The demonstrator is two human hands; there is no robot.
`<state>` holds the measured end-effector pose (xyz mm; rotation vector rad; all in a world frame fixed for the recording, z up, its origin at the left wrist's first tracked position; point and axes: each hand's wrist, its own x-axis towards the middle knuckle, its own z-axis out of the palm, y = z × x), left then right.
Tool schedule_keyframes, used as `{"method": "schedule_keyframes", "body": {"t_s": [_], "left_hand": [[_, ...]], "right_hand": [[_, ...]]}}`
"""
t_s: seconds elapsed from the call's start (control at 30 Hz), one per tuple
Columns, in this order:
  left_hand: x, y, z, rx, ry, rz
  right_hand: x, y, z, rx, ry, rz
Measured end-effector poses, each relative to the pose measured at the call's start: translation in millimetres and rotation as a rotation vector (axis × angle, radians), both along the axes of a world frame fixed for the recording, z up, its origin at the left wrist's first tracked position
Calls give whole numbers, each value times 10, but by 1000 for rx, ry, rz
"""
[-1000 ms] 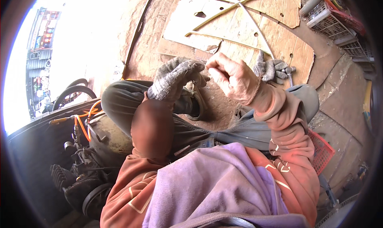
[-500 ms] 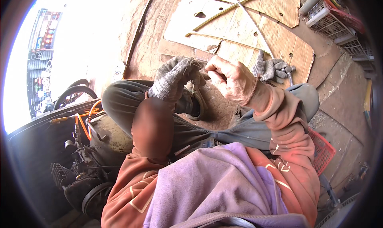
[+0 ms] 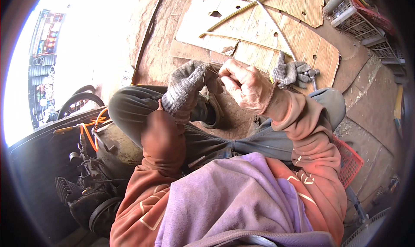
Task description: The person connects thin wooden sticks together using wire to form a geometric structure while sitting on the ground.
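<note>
My left hand, in a grey knitted glove, is raised above my lap with its fingers pinched together. My right hand is bare and closed, its fingertips close beside the gloved ones. Fine strands show between the two sets of fingertips, too thin to tell whether they are thread or wire. Beyond my right wrist, a second grey glove lies on a flattened cardboard sheet. A hammer rests against that glove, head up, its handle running down toward my right knee.
Long thin strips lie crossed on the cardboard. At the left stands a machine with a tank and an orange hose. Plastic crates are stacked at the far right. Beside my right elbow is a red basket.
Both hands stay together in nearly the same place, with only a slight shift of the fingers. The loose glove and hammer lie as before.
</note>
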<state>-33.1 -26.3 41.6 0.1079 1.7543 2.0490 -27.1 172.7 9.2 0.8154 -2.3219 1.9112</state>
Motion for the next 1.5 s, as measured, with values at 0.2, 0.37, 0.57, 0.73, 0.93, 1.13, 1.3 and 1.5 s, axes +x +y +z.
{"method": "schedule_keyframes", "body": {"t_s": [0.2, 0.37, 0.57, 0.73, 0.93, 1.13, 1.3, 1.5], "left_hand": [[-9, -45, -89, 24, 25, 45], [6, -48, -69, 27, -43, 175], [36, -10, -5, -57, 48, 117], [35, 22, 31, -17, -4, 124], [31, -8, 0, -60, -21, 59], [63, 88, -7, -226, -137, 116], [60, 156, 49, -400, -113, 132], [48, 95, 2, -434, -107, 44]], "right_hand": [[12, -5, -14, -13, 0, 12], [10, 1, -30, -13, -28, 32], [8, 4, 8, -13, -52, 41], [2, -41, -24, -60, -14, 9], [23, -47, 19, -43, -60, 10], [37, -141, -28, -67, -108, -50], [53, -96, 24, 91, -136, 54], [42, -158, -120, 14, -36, 25]]}}
